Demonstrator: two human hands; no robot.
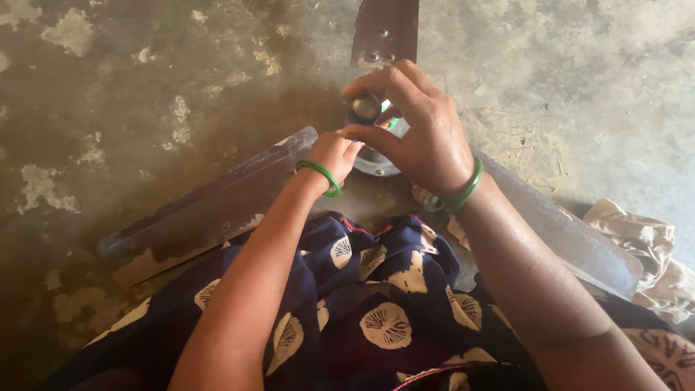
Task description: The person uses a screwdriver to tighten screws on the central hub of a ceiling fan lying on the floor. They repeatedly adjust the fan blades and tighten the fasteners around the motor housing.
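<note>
Small round metal knob (366,108) sits at the hub (376,164) of a three-bladed fan lying on the floor — right hand (423,130) curled over it, fingers and thumb pinched closed around the knob, a bit of green showing between the fingertips. Left hand (334,152) closed in a loose fist just beside and below, knuckles touching the right thumb tip; cannot tell if it holds anything. The hands hide most of the hub, only a sliver of the round dark metal base shows under them. Green bangle (321,174) on the left wrist, another green bangle (457,194) on the right. Left blade (210,206) runs down-left from the hub, dusty dark metal, far end paler. Right blade (565,232) runs down-right, partly covered by the right forearm. Top blade (386,30) points away, cut off by the frame edge, rivet holes near its root. Dark blue cloth with cream round prints (362,304) covers the lap, overlapping the inner ends of both near blades. Crumpled beige rag (651,253) at the right, just beyond the right blade tip. Stained, patchy concrete floor (130,94) all around.
</note>
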